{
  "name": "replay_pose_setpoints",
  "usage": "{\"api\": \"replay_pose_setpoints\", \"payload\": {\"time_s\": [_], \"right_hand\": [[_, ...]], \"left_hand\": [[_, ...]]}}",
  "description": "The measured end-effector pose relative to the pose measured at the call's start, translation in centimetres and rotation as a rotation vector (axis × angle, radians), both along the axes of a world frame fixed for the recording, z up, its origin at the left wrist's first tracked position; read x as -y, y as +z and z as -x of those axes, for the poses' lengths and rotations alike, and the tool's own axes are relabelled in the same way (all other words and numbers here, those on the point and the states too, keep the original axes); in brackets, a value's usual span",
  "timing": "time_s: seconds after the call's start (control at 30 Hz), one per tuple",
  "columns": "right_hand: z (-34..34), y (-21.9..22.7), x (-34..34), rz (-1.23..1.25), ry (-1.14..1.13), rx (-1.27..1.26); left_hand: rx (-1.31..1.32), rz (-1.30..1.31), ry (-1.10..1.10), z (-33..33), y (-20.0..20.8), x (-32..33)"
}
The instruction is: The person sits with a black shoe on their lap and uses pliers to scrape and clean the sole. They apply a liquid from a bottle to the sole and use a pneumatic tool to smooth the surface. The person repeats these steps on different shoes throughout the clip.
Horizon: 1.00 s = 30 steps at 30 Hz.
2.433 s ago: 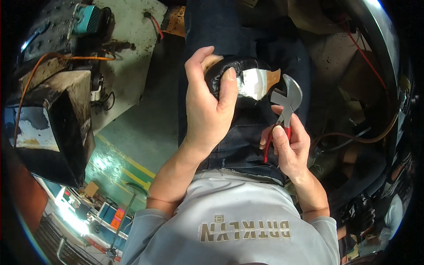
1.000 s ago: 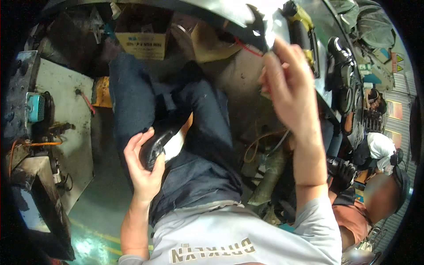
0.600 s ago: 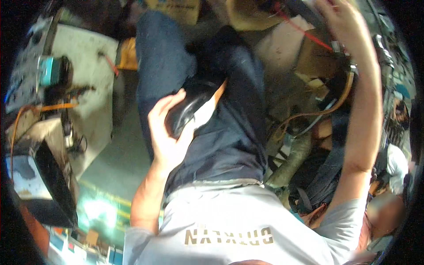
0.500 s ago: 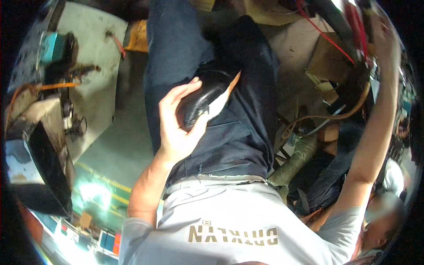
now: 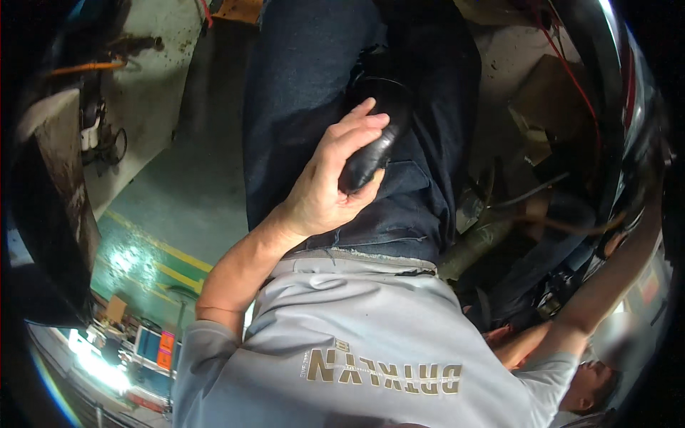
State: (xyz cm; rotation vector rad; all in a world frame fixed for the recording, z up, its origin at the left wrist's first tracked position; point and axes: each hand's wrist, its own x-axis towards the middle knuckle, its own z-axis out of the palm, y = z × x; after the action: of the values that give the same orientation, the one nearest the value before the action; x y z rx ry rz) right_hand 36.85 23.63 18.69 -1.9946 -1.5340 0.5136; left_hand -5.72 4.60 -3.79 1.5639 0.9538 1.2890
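My left hand (image 5: 335, 167) is closed round a black leather shoe (image 5: 389, 135), holding it over my lap. The fingers lie across its shiny upper and the thumb presses along the near end. Its far end merges with the dark trousers (image 5: 303, 107), so the outline is hard to follow there. Out to the right stretches my right arm (image 5: 606, 289); its hand is lost at the dark rim of the picture.
A pale, stained panel (image 5: 153, 93) stands at the left. Green floor (image 5: 171, 192) with yellow lines lies below it. Cardboard (image 5: 549, 100), a red cord (image 5: 574, 82) and hoses crowd the right side. Another person (image 5: 589, 381) is at the lower right.
The shoe has turned in my left hand, hiding the pale inside and tan edge that showed before. My right arm has swung lower, and its hand has left the picture.
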Motion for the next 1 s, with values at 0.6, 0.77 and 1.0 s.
{"api": "replay_pose_setpoints", "payload": {"time_s": [0.6, 0.77, 1.0], "right_hand": [[16.4, -7.4, 19.3, 0.675, 1.024, -0.061], [15.4, -9.9, 21.2, 0.391, 1.019, -0.116], [16.0, -10.2, 20.7, 0.454, 0.938, -0.227]], "left_hand": [[0.005, 0.046, -0.018, -0.1, -0.1, 0.0], [-0.019, 0.068, -0.036, 0.0, 0.1, 0.1], [-0.007, 0.06, -0.063, -0.1, -0.2, 0.1]]}}
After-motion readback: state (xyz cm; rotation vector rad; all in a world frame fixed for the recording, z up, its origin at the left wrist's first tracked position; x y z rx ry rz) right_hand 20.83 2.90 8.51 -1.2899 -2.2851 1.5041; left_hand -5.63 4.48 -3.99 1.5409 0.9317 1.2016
